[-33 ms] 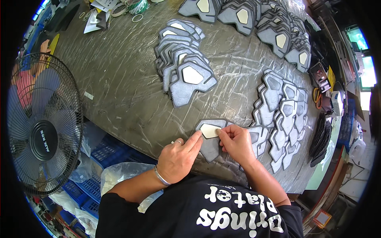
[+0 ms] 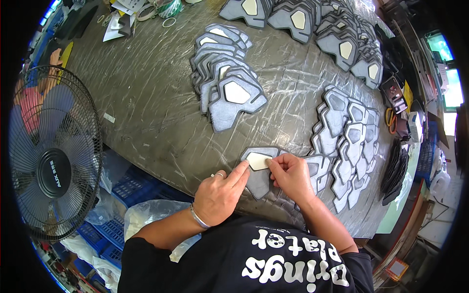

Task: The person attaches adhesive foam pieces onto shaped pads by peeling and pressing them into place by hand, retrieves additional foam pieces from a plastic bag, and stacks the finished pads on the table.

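A black fan [image 2: 54,172] with a round wire cage stands at far left, beside blue latticed plastic crates [image 2: 129,185] and a crumpled, translucent bag [image 2: 151,213] near the worker. A dark tabletop [image 2: 146,102] under creased, glossy film spreads to the right, a green-and-white roll [image 2: 171,8] on its far left side. Next comes a fanned stack of angular gray panels [image 2: 220,73] with darker raised edging, the topmost bearing a smooth cream inset. On the near edge, the left hand [image 2: 216,196], in a ring and metal bracelet, sets extended fingertips at the left end of a flat, angular cream patch [image 2: 258,161], which lies on the upper part of a gray panel [image 2: 257,184]; its thumb is hidden, so its grip cannot be told. The right hand [image 2: 293,177] holds a narrow curl, thumb tip on the patch's right end; whether it pinches or merely presses is unclear. Farther right, overlapping gray panels [image 2: 344,141] form scalloped rows, with orange-handled scissors [image 2: 390,120] and floppy black sheets [image 2: 395,173] at the right edge.
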`<action>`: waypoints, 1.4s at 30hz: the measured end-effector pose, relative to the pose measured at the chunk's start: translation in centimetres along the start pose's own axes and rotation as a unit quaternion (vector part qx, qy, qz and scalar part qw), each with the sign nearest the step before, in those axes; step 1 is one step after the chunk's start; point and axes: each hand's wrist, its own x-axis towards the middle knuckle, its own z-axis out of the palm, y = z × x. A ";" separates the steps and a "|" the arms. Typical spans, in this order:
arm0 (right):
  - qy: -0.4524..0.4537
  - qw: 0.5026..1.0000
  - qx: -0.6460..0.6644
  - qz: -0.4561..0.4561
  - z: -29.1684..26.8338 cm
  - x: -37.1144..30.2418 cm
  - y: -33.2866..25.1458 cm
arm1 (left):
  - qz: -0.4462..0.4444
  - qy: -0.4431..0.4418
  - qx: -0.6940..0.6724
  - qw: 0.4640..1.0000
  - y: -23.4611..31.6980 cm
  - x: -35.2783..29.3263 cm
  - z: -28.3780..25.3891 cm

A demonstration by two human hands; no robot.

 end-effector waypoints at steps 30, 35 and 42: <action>0.019 0.835 -0.434 -0.336 -1.5 1.3 -3.2 | 0.003 0.016 0.011 1.000 -0.7 0.1 -0.1; -0.129 0.920 -0.280 -0.243 -2.5 3.5 -4.9 | -0.247 0.151 -0.472 0.833 -3.2 -1.9 -1.1; 0.137 0.886 -0.207 -0.391 -5.0 6.0 -6.9 | -0.331 0.091 -0.645 0.683 -1.1 -0.8 0.5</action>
